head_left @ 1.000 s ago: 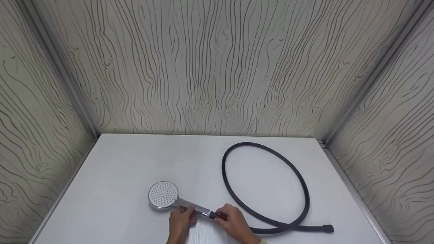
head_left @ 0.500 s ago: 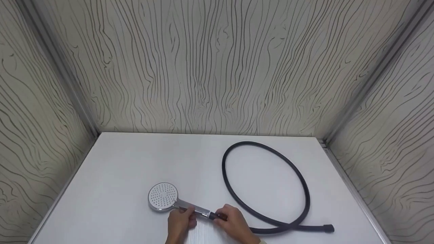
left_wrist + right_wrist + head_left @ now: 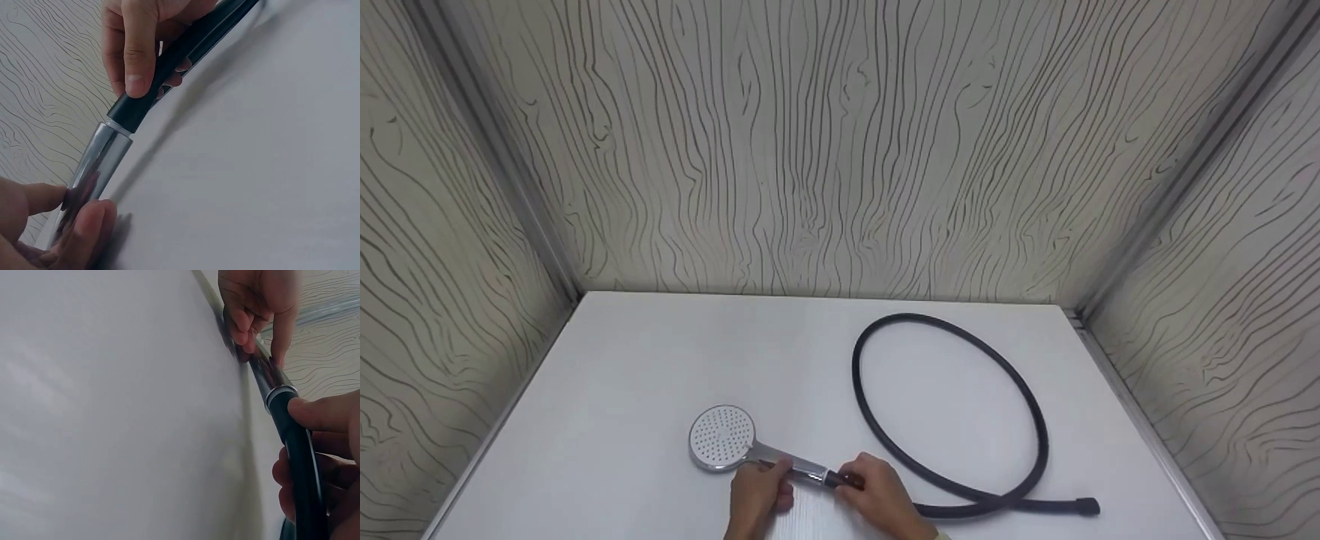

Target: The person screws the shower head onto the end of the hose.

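Observation:
A chrome shower head (image 3: 722, 438) with a white dotted face lies at the lower middle of the head view. My left hand (image 3: 757, 491) pinches its chrome handle (image 3: 100, 163) between thumb and fingers. The black shower hose (image 3: 949, 327) meets the handle's lower end, with a thin light ring showing at the joint in both wrist views. Just past that joint my right hand (image 3: 877, 491) grips the black end of the hose (image 3: 301, 461), thumb on top. How far the hose end sits on the handle cannot be told.
The hose makes a wide loop on the white table (image 3: 622, 375), and its other end (image 3: 1086, 506) lies at the right front. Wood-grain panels (image 3: 825, 150) enclose the table at the back and both sides, with metal posts at the corners.
Both hands keep their hold on the shower head and hose with hardly any shift. The hose loop stays where it was; the view tilts very slightly.

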`<move>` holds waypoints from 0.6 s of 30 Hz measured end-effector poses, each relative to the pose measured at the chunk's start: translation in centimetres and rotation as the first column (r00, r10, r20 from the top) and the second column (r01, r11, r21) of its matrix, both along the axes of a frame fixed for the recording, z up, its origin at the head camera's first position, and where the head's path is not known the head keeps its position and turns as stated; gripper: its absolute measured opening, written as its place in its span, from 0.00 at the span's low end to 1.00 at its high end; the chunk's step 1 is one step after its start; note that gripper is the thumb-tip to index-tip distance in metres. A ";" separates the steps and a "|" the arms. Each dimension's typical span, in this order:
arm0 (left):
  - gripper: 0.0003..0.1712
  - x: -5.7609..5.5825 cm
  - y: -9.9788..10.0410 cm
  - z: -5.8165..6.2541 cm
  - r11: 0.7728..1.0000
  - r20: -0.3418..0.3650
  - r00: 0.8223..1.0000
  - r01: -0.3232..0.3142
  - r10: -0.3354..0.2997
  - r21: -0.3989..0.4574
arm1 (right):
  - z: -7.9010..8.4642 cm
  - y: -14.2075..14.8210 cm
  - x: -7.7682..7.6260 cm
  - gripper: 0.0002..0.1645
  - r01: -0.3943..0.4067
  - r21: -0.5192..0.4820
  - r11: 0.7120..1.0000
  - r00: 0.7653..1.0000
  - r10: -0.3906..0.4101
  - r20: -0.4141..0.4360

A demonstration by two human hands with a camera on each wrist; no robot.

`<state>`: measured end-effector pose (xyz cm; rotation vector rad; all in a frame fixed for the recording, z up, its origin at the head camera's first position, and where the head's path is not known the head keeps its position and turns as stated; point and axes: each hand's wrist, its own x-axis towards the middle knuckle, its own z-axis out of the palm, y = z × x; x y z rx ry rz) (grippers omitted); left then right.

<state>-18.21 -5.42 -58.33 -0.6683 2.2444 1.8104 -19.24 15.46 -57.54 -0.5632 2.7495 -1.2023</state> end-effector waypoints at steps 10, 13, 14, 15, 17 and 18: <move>0.14 0.0 -0.6 0.3 0.999 0.059 0.997 0.042 -0.043 0.023 | 0.4 -0.1 0.1 0.09 0.001 0.067 0.998 0.997 -0.006 0.073; 0.14 0.0 -0.8 0.8 0.999 0.054 0.997 0.050 -0.051 0.007 | 0.4 0.0 0.1 0.09 -0.002 0.074 0.997 0.996 -0.005 0.087; 0.14 0.0 -0.8 0.9 0.999 0.057 0.997 0.054 -0.054 0.000 | 0.4 0.0 0.0 0.09 -0.003 0.076 0.997 0.996 -0.004 0.092; 0.14 0.1 -0.8 1.1 0.998 0.062 0.996 0.058 -0.057 -0.007 | 0.4 0.0 0.0 0.09 -0.004 0.078 0.997 0.995 -0.004 0.098; 0.14 0.0 -0.8 1.4 0.997 0.064 0.996 0.070 -0.068 -0.023 | 0.4 0.1 0.0 0.09 -0.009 0.083 0.996 0.994 0.000 0.106; 0.14 0.0 -0.8 1.5 0.997 0.062 0.995 0.076 -0.074 -0.034 | 0.5 0.1 0.0 0.09 -0.011 0.085 0.996 0.994 0.002 0.109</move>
